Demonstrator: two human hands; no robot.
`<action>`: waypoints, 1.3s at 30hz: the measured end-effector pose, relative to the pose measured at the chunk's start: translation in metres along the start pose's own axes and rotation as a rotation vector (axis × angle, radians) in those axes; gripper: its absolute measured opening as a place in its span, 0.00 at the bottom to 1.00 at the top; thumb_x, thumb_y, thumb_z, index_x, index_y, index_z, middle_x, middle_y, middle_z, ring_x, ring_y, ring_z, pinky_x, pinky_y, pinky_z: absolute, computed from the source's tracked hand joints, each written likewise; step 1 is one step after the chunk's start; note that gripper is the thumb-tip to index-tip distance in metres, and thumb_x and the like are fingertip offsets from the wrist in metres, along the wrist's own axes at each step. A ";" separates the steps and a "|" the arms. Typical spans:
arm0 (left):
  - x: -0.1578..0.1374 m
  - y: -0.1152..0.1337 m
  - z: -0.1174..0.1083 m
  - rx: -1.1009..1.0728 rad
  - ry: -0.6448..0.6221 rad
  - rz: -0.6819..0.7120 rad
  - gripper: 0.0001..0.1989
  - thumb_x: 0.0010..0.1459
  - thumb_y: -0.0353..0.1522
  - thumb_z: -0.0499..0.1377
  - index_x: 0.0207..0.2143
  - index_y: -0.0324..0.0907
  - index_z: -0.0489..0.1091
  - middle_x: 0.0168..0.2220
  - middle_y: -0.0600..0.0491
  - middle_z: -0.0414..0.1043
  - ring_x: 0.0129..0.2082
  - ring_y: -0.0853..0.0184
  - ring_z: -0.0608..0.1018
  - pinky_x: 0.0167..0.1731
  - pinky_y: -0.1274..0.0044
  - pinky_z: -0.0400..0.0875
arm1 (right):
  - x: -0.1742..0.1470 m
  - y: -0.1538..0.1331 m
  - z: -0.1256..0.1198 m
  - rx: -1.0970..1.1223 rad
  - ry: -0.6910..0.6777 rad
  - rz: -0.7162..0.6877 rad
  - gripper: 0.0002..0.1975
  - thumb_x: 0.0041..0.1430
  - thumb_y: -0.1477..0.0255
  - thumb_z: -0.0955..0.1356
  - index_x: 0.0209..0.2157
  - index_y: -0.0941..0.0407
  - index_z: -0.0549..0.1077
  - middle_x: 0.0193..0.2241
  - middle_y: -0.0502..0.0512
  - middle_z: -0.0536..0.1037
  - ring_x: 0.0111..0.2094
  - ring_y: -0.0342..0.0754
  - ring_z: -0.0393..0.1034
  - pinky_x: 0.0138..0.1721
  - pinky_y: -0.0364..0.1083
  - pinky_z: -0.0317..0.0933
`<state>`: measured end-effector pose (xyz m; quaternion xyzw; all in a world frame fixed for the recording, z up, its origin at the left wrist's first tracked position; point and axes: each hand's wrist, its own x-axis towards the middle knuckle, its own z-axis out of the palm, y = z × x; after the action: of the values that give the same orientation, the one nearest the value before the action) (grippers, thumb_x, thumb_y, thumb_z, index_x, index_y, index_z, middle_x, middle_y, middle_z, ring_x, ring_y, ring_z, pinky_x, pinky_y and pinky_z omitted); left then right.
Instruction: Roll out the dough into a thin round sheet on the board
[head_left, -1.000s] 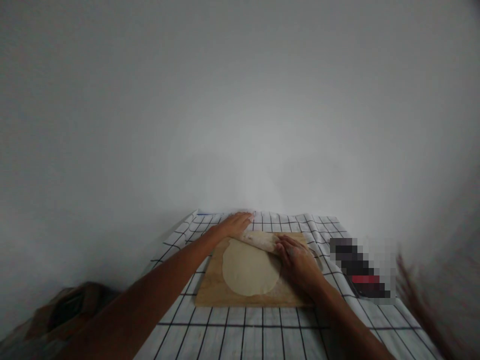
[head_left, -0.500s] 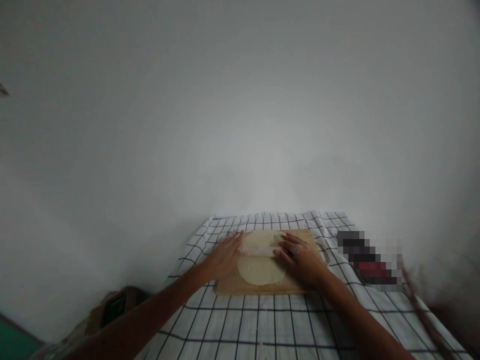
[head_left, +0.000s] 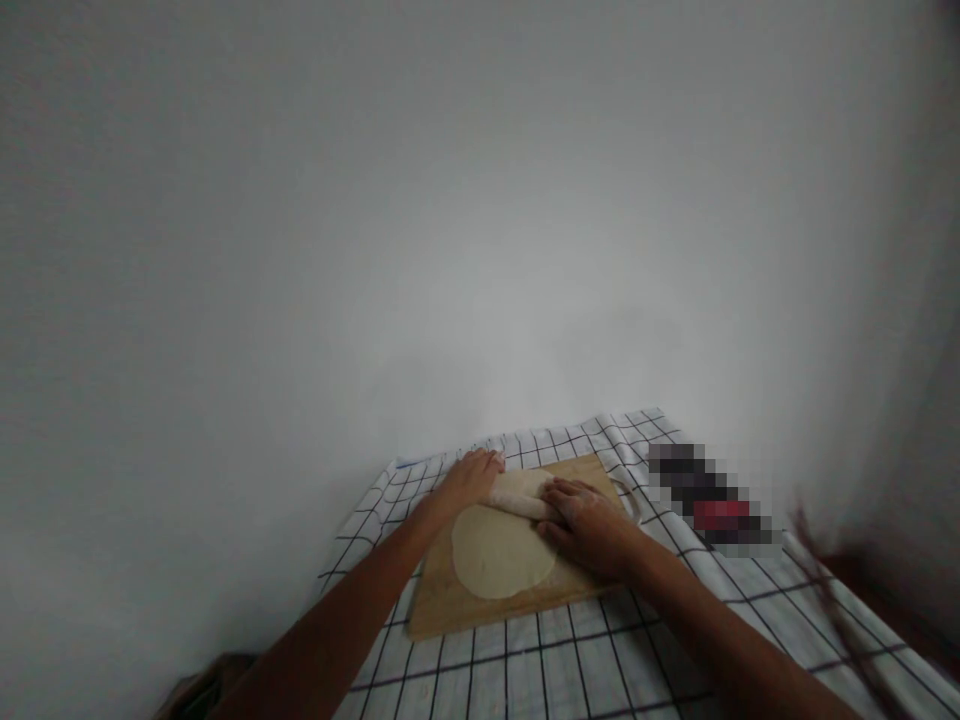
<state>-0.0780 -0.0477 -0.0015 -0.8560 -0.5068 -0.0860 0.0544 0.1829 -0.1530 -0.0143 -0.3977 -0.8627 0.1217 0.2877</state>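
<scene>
A pale, thin round sheet of dough (head_left: 501, 560) lies on a wooden board (head_left: 442, 608). Across its far part rests a flour-dusted rolling pin (head_left: 521, 504), slanting down towards the right. My left hand (head_left: 474, 476) is on the pin's left end, fingers curled over it. On the right end presses my right hand (head_left: 585, 518), its fingers reaching forward over the pin. Both hands cover the pin's ends, so only its middle shows. Part of the dough's far right side is hidden behind my right hand.
A white tablecloth with dark checks (head_left: 525, 675) covers the table. A handle loop (head_left: 628, 502) sticks out at the board's right side. Farther right lies a pixelated dark and red item (head_left: 712, 505). A plain wall (head_left: 480, 250) rises behind; dark objects (head_left: 214, 680) sit low at left.
The pin has gone from nearly level to slanted, my left hand now farther forward with its fingers more curled. The view has turned a little, and the board appears tilted and lower left.
</scene>
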 end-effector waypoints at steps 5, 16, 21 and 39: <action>0.069 0.005 0.013 -0.147 -0.230 -0.039 0.39 0.66 0.52 0.33 0.23 0.41 0.74 0.22 0.49 0.74 0.23 0.65 0.74 0.28 0.75 0.67 | 0.001 0.009 -0.007 -0.035 0.024 0.075 0.19 0.68 0.63 0.61 0.50 0.59 0.74 0.52 0.65 0.74 0.58 0.55 0.65 0.61 0.52 0.53; 0.041 0.001 0.010 -0.234 -0.091 -0.070 0.28 0.67 0.45 0.37 0.39 0.41 0.73 0.40 0.48 0.77 0.41 0.63 0.76 0.47 0.71 0.68 | 0.002 0.010 -0.007 0.049 0.017 -0.004 0.23 0.72 0.61 0.54 0.51 0.56 0.74 0.50 0.61 0.76 0.57 0.52 0.65 0.62 0.53 0.50; -0.033 -0.002 0.001 -0.140 0.017 -0.033 0.26 0.70 0.39 0.36 0.62 0.40 0.59 0.64 0.44 0.62 0.65 0.62 0.63 0.63 0.65 0.58 | 0.001 0.007 -0.004 0.133 0.012 -0.024 0.24 0.67 0.56 0.61 0.52 0.57 0.74 0.55 0.63 0.73 0.60 0.56 0.63 0.62 0.55 0.51; -0.066 -0.025 0.014 0.081 0.141 0.172 0.30 0.66 0.37 0.43 0.69 0.44 0.46 0.64 0.47 0.62 0.64 0.59 0.65 0.60 0.65 0.65 | 0.006 0.008 -0.004 0.093 0.044 -0.123 0.22 0.69 0.57 0.59 0.47 0.58 0.75 0.47 0.61 0.78 0.53 0.52 0.68 0.58 0.52 0.56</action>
<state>-0.1296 -0.0894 -0.0286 -0.8852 -0.4296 -0.1202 0.1318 0.1868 -0.1434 -0.0126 -0.3327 -0.8723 0.1351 0.3318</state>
